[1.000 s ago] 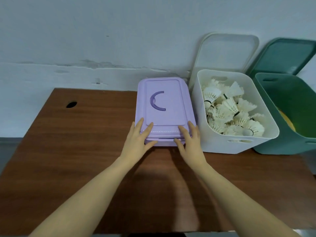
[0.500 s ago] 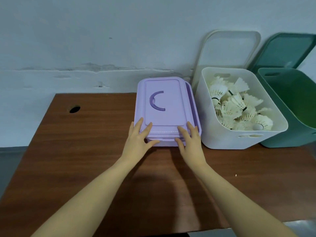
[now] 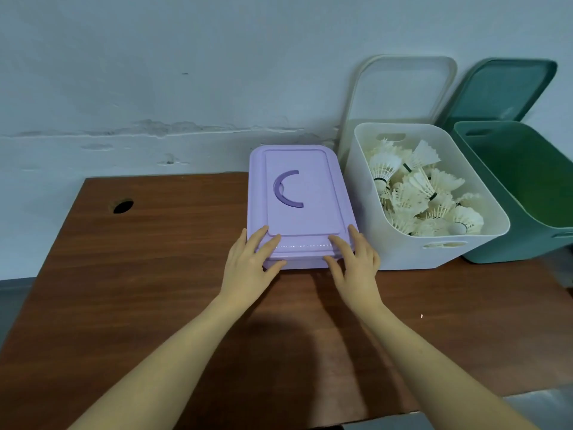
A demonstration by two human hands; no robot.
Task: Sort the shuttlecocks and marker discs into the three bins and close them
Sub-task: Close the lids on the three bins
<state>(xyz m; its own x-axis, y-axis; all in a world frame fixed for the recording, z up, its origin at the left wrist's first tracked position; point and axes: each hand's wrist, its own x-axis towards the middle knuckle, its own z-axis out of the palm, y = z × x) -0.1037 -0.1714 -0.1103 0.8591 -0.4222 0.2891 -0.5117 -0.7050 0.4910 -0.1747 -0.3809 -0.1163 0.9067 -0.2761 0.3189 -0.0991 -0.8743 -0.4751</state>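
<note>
A purple bin stands in the middle of the table with its purple lid (image 3: 299, 197) on top. My left hand (image 3: 248, 263) lies on the lid's near left corner, fingers spread and thumb along the front edge. My right hand (image 3: 355, 268) lies the same way on the near right corner. Right of it stands an open white bin (image 3: 403, 252) full of white shuttlecocks (image 3: 415, 193). Further right is an open green bin (image 3: 508, 252); its contents are out of sight here.
A white lid (image 3: 403, 88) and a green lid (image 3: 502, 88) lean on the wall behind their bins. The brown table (image 3: 155, 274) has a round cable hole (image 3: 123, 206) at its far left. The wall runs right behind the bins.
Both hands stay on the lid's near edge. The lid now sits squarer on the purple bin. The view has shifted left, so the bins lie further right.
</note>
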